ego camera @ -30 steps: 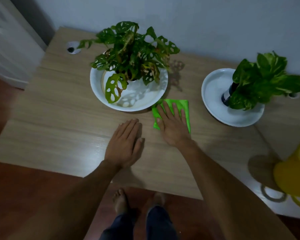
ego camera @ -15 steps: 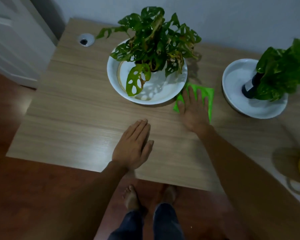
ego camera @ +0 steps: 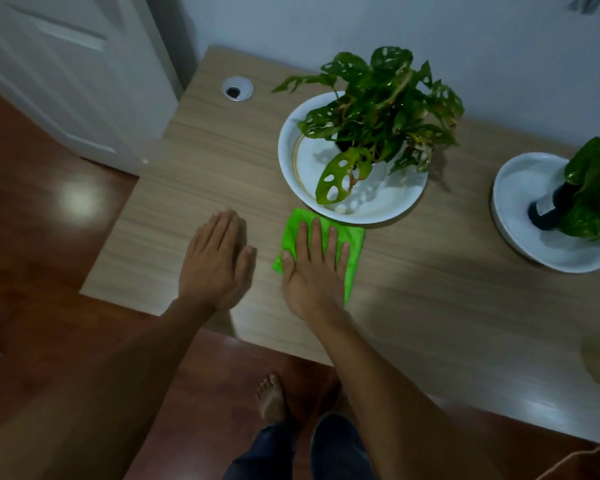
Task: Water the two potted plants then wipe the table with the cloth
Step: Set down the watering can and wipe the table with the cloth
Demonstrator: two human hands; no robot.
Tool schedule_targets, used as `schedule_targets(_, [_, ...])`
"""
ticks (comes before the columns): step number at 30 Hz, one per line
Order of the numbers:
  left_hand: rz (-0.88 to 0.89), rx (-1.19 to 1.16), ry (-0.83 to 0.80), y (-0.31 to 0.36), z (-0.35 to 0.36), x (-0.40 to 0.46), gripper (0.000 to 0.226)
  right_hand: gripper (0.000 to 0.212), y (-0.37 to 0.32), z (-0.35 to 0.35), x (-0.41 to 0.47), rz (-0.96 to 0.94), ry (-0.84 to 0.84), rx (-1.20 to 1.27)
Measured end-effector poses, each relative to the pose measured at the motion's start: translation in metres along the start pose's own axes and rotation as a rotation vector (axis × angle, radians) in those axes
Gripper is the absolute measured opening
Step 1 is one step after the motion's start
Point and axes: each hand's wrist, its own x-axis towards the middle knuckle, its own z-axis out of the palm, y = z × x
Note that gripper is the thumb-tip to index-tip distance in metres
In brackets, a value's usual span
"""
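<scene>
A bright green cloth (ego camera: 354, 241) lies flat on the wooden table (ego camera: 430, 289), just in front of the big white dish. My right hand (ego camera: 314, 265) presses on the cloth with straight, spread fingers. My left hand (ego camera: 217, 261) rests flat on the bare wood to the left of it, fingers together. A holey-leaved plant (ego camera: 381, 109) stands in that white dish (ego camera: 291, 157). A second leafy plant (ego camera: 593, 199) in a dark pot sits in a smaller white dish (ego camera: 510, 188) at the right edge.
A round cable hole (ego camera: 237, 89) is in the table's far left corner. A white door (ego camera: 59, 64) stands to the left, and a white wall runs behind the table. Dark red floor and my bare foot (ego camera: 272, 400) show below the table's near edge.
My right hand has slid the cloth leftward, from the right side of the big dish to its front-left. The view has swung left. My left hand stays flat on the table.
</scene>
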Motion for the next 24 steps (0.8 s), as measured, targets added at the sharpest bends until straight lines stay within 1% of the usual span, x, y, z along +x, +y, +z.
schedule_targets(6, [-0.092, 0.008, -0.003, -0.040, -0.008, 0.015, 0.065, 0.065, -0.055, 0.006, 0.047, -0.102, 0.037, -0.017])
schedule_targets(9, [-0.113, 0.015, 0.006, -0.052, -0.009, 0.028, 0.064, 0.065, -0.076, 0.005, 0.075, -0.123, 0.034, -0.019])
schedule_targets(11, [-0.164, -0.011, 0.006, -0.057, -0.008, 0.034, 0.063, 0.065, -0.089, 0.004, 0.094, -0.127, 0.018, -0.007])
schedule_targets(14, [-0.221, -0.040, 0.013, -0.058, -0.005, 0.034, 0.061, 0.065, -0.108, -0.001, 0.124, -0.121, 0.011, 0.023])
schedule_targets(19, [-0.232, -0.038, 0.008, -0.060, -0.002, 0.036, 0.061, 0.065, -0.132, -0.013, 0.184, -0.063, 0.004, 0.056])
schedule_targets(24, [-0.230, -0.058, 0.006, -0.062, 0.000, 0.038, 0.063, 0.063, -0.141, -0.029, 0.244, 0.042, 0.020, 0.113])
